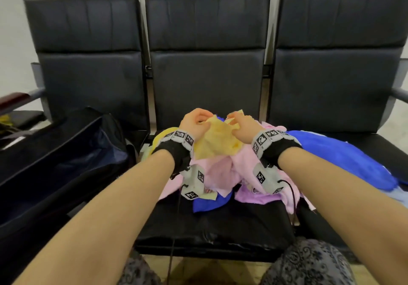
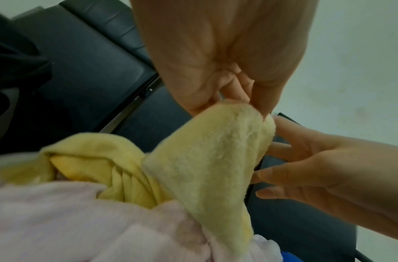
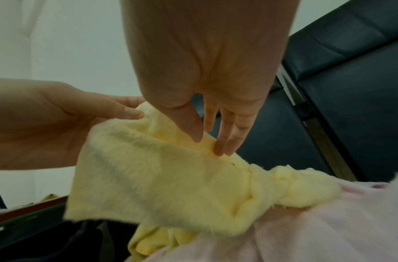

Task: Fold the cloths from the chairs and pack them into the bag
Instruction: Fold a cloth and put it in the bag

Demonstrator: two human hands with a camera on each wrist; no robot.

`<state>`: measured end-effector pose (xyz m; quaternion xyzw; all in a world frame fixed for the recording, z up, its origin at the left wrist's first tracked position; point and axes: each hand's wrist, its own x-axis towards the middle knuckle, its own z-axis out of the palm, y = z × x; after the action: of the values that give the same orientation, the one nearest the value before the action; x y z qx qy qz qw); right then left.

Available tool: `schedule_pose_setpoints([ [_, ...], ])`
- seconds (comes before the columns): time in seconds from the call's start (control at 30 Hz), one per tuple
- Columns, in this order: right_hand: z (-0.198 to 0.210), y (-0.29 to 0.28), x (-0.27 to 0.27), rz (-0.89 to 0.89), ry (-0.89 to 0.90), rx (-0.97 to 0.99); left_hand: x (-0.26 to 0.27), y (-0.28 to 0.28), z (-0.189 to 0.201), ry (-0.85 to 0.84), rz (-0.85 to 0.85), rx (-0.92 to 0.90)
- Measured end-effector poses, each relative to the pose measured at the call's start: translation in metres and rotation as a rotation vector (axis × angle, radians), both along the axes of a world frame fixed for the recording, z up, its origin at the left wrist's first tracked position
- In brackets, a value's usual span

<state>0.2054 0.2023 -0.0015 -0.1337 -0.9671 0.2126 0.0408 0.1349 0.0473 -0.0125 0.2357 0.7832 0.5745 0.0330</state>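
Black chairs (image 1: pixel 207 222), yellow cloth (image 1: pixel 215 140) seemingly pinched between hands

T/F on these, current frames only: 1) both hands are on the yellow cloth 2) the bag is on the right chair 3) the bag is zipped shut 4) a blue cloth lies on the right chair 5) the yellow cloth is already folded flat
1) True. The left hand and right hand both pinch the yellow cloth along its upper edge.
2) False. The bag sits on the left chair, beside the pile.
3) False. The bag is open, its dark lining showing.
4) True. A blue cloth spreads over the right chair's seat.
5) False. The yellow cloth is held up, bunched and creased, over the pink cloths on the middle chair.
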Motion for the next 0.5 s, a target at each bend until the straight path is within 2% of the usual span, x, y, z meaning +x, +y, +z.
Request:
schedule_pose_setpoints([
  [0.1, 0.017, -0.022, 0.008, 0.156, 0.133, -0.125, 0.012, -0.018, 0.022, -0.002, -0.142, -0.026],
  [0.2, 0.028, -0.039, 0.003, 0.283, 0.085, -0.046, 0.020, -0.038, 0.044, 0.020, -0.250, -0.114],
  [0.27, 0.033, -0.042, 0.000, 0.241, -0.006, 0.068, 0.019, -0.052, 0.056, 0.026, -0.285, -0.166],
  [0.33, 0.037, -0.047, 0.002, 0.172, -0.019, 0.061, 0.015, -0.064, 0.066, 0.005, -0.264, -0.180],
  [0.5, 0.041, -0.059, 0.012, 0.136, 0.255, -0.064, 0.014, -0.080, 0.082, -0.079, -0.267, -0.102],
])
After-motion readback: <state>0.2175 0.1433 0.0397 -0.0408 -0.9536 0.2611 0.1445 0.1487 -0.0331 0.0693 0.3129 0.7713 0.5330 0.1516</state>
